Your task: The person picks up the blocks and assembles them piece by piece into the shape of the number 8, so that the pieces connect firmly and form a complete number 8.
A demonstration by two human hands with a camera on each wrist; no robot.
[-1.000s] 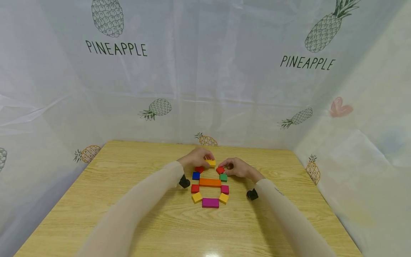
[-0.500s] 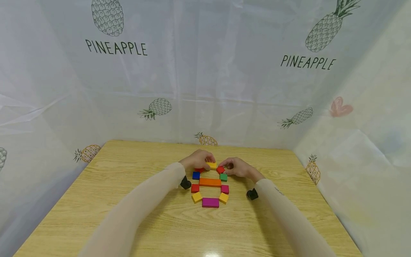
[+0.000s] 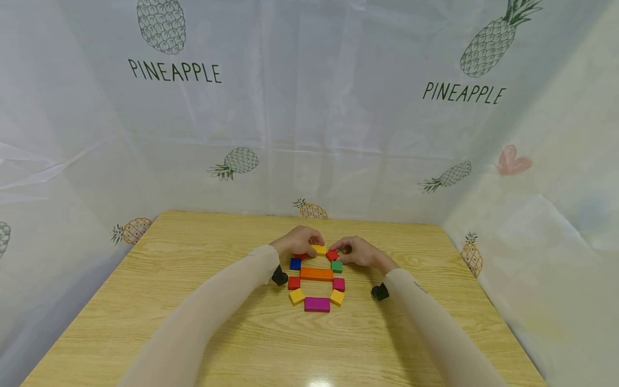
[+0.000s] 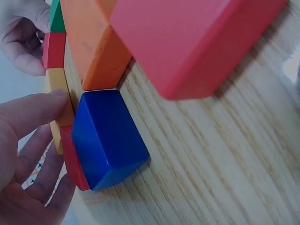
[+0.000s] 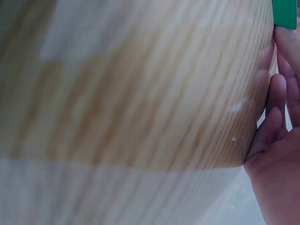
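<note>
At the far end of a ring of coloured blocks, my left hand (image 3: 299,240) pinches a yellow block (image 3: 319,250); the left wrist view shows the thumb against the yellow block (image 4: 57,80). My right hand (image 3: 360,251) has thumb and fingers around a red block (image 3: 332,255), just right of the yellow one. Partly covered by my left hand is another red block (image 3: 301,256), touching the blue block (image 4: 110,136) in the left wrist view. A green block (image 3: 336,266) lies below the right fingers. Across the ring's middle runs a long orange block (image 3: 316,274).
Nearer me lie a red block (image 3: 294,283), a magenta block (image 3: 339,285), two yellow blocks, left (image 3: 296,296) and right (image 3: 337,298), and a long purple block (image 3: 317,305). Behind the wooden table (image 3: 242,333) hangs a pineapple-print sheet (image 3: 309,107).
My left hand has shifted the yellow block slightly right and towards me, closer to the right-hand red block. The right hand has stayed in place at its red block.
</note>
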